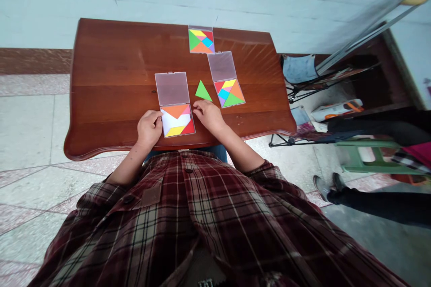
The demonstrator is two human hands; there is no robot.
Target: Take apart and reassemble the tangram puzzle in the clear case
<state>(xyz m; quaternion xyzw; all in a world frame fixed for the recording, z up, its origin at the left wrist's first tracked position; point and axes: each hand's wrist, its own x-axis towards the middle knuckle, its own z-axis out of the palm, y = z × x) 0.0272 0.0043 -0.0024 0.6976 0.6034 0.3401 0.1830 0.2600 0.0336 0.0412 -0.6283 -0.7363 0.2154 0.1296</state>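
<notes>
An open tangram box [162,122] lies in front of me, its clear lid [172,89] folded back away from me. Inside it are an orange triangle [175,110], a pink piece [186,110], a red triangle [189,128] and a yellow piece [175,131], with white base showing between them. My left hand [149,128] is closed at the box's left edge, thumb and fingers touching it. By the right edge, my right hand [209,115] has its fingers curled together; whatever they hold, if anything, is hidden. Just beyond that hand a green triangle [203,91] lies loose on the table.
The wooden table [114,80] carries a second open tangram box [232,93] on the right and a third [201,41] at the far edge, both with coloured pieces. A folding chair [299,69], a green stool [368,154] and another person's legs [373,204] are to the right.
</notes>
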